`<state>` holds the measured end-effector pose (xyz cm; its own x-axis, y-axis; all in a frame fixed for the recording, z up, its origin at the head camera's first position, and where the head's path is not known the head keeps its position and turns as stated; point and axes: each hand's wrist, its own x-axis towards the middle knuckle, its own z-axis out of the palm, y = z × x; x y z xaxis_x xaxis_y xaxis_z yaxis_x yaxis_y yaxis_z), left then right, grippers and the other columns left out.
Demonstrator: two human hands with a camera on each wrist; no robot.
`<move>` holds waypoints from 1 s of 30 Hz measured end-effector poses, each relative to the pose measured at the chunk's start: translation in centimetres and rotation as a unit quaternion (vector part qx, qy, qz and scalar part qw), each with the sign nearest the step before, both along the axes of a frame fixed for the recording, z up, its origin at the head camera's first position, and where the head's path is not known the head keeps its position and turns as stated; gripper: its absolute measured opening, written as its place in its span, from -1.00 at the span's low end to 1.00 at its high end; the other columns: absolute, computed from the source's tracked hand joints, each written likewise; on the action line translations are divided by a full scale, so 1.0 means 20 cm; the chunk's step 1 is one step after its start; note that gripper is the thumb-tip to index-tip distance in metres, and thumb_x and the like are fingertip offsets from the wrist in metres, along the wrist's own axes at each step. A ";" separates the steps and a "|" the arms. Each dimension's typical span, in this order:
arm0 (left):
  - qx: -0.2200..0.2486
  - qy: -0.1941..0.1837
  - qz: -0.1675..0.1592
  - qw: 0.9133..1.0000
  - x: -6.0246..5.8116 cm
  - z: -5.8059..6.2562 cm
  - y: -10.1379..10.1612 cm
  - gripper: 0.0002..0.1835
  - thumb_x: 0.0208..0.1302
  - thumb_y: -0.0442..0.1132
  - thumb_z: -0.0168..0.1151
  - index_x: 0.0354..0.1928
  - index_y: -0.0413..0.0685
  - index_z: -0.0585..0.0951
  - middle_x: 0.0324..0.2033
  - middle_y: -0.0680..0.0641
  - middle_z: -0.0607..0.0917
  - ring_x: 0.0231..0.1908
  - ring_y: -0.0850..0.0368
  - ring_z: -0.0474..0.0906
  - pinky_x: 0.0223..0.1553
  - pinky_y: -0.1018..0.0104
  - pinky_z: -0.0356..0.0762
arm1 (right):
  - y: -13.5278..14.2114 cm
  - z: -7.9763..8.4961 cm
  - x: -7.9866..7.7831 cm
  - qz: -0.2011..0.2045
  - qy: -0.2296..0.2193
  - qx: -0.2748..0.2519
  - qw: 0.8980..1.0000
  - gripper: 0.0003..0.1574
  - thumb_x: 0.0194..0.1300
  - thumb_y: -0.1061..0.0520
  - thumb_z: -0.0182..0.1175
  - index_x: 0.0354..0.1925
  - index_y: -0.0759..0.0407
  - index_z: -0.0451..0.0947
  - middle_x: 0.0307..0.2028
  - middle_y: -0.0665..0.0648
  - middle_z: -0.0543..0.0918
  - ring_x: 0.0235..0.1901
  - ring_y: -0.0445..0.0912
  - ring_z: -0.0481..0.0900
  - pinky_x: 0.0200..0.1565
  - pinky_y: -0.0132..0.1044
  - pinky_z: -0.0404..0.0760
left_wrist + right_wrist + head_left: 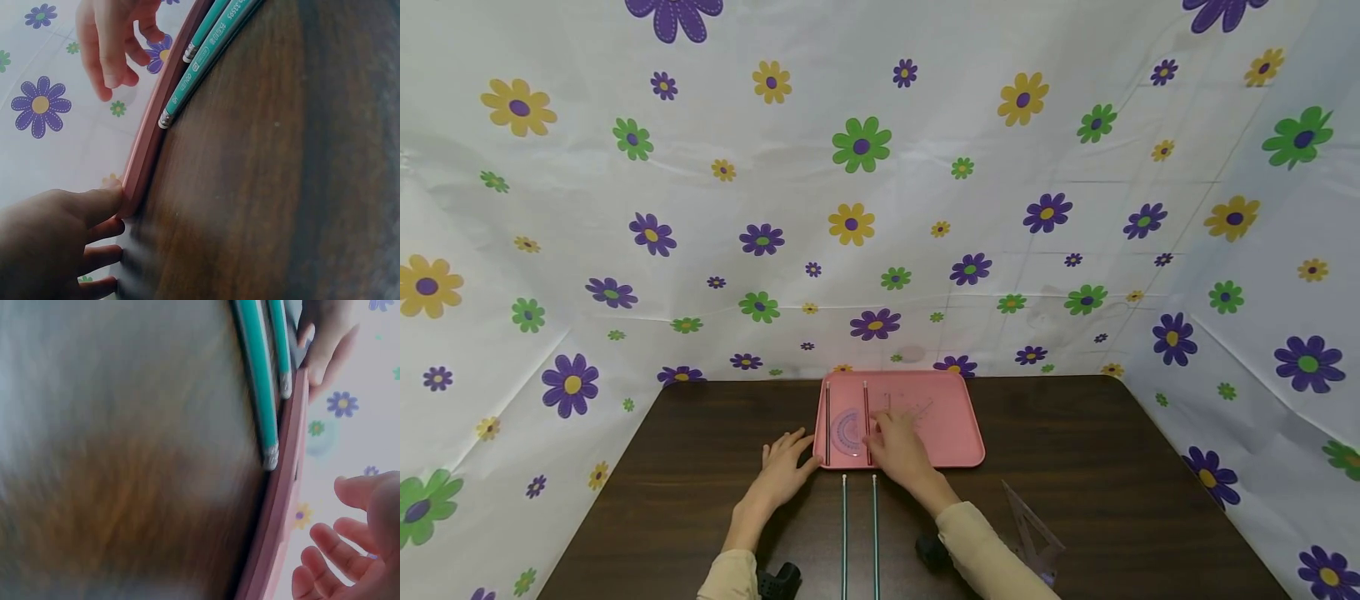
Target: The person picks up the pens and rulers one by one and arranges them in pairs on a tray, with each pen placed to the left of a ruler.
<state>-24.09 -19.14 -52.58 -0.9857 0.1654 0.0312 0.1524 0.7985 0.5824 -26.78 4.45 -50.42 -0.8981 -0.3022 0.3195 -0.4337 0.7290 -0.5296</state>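
A pink tray (951, 425) lies at the back of the dark wooden table. My left hand (785, 468) is at its near left corner, thumb on the rim and fingers fairly straight along the outside. Over the tray hovers my right hand (898, 448), its fingers loosely bent with nothing visibly held, beside a dark red pencil (866, 400). A second dark pencil (827, 417) lies along the tray's left side. Between these two is a clear protractor (847, 432). Thin marks show on the tray beyond the right hand; what they belong to is unclear.
Two green pencils (845, 533) (194, 75) lie side by side on the table before the tray, eraser ends toward it. A clear set square (1036, 533) lies at the right, partly beside the right sleeve. A flowered sheet (880, 250) hangs behind the table.
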 end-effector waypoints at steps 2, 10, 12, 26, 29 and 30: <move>0.000 0.001 0.001 1.000 0.00 0.00 0.00 -0.45 0.42 -0.02 0.17 0.32 -0.19 0.49 0.41 -0.33 0.34 0.45 -0.43 0.09 0.36 -0.52 -0.19 | -0.02 0.01 0.03 0.007 0.011 0.003 1.000 -0.47 0.30 0.10 0.31 0.16 0.33 0.54 -0.15 0.19 0.65 -0.21 -0.03 0.54 -0.15 -0.13 0.60; -0.002 0.006 0.000 1.000 -0.01 0.00 0.00 -0.46 0.42 -0.02 0.17 0.31 -0.19 0.50 0.39 -0.34 0.37 0.44 -0.43 0.11 0.34 -0.54 -0.17 | -0.08 0.03 0.10 0.020 0.042 0.040 0.998 -0.49 0.24 0.11 0.36 0.12 0.29 0.57 -0.41 0.03 0.58 -0.41 -0.18 0.43 -0.32 -0.34 0.47; -0.003 0.005 0.000 1.000 -0.01 0.00 0.01 -0.46 0.42 -0.02 0.16 0.31 -0.18 0.50 0.40 -0.33 0.36 0.44 -0.43 0.11 0.35 -0.53 -0.18 | -0.10 0.04 0.11 0.023 0.038 0.044 0.998 -0.48 0.24 0.09 0.37 0.12 0.28 0.57 -0.42 0.02 0.57 -0.43 -0.22 0.39 -0.36 -0.40 0.42; -0.003 0.006 -0.001 1.000 0.00 0.00 0.00 -0.46 0.42 -0.02 0.16 0.31 -0.18 0.50 0.39 -0.34 0.37 0.43 -0.44 0.12 0.34 -0.54 -0.16 | -0.17 0.08 0.25 0.033 -0.001 0.092 0.995 -0.37 0.24 -0.01 0.37 0.18 0.28 0.54 -0.36 0.02 0.67 -0.39 -0.20 0.58 -0.20 -0.21 0.67; -0.004 0.005 0.001 1.000 0.00 0.00 0.00 -0.47 0.42 -0.02 0.16 0.31 -0.18 0.50 0.39 -0.33 0.37 0.43 -0.43 0.13 0.34 -0.54 -0.16 | -0.18 0.08 0.26 0.033 -0.013 0.097 0.995 -0.36 0.23 -0.02 0.37 0.18 0.28 0.54 -0.33 0.04 0.70 -0.36 -0.17 0.62 -0.18 -0.19 0.68; -0.004 0.006 0.001 1.000 0.00 0.00 0.00 -0.47 0.42 -0.02 0.16 0.30 -0.18 0.50 0.39 -0.33 0.37 0.43 -0.43 0.13 0.34 -0.54 -0.16 | -0.19 0.08 0.27 0.034 -0.019 0.097 0.995 -0.36 0.23 -0.02 0.37 0.18 0.28 0.54 -0.28 0.06 0.72 -0.31 -0.14 0.66 -0.15 -0.17 0.68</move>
